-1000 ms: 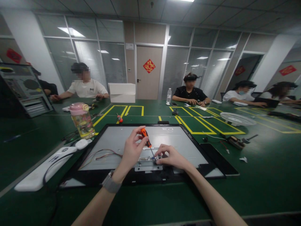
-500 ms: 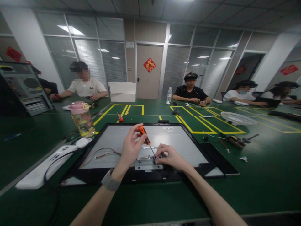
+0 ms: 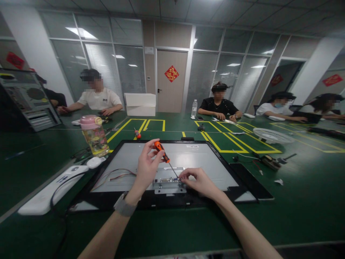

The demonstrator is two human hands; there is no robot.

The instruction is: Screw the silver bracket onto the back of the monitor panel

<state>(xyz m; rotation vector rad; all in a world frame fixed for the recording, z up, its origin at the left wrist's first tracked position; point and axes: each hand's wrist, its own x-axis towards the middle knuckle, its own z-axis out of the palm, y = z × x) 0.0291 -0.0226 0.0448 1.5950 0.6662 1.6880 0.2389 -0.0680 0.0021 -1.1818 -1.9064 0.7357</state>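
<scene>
My left hand (image 3: 148, 164) is closed around the orange and black handle of a screwdriver (image 3: 162, 152). The shaft slants down to the right, its tip at the right end of a metal bracket with a small circuit board (image 3: 167, 181). My right hand (image 3: 198, 182) is closed, thumb and fingers pinched beside the tip; what they hold there is hidden. Beneath both hands lies a flat display panel (image 3: 212, 169), grey with a black frame. Thin loose wires (image 3: 118, 172) run over its left part.
Left of the panel are a white power strip (image 3: 54, 190) with a black cable and a pink-lidded bottle (image 3: 95, 135). A black slab (image 3: 249, 180) adjoins the panel's right side. Beyond are a red screwdriver (image 3: 137, 133), a tool (image 3: 270, 162), a white round frame (image 3: 273, 136) and seated people.
My left hand has moved slightly left, and the screwdriver leans further over. My right fingers have shifted a little right, showing more of the bracket. The hands of the person opposite moved slightly.
</scene>
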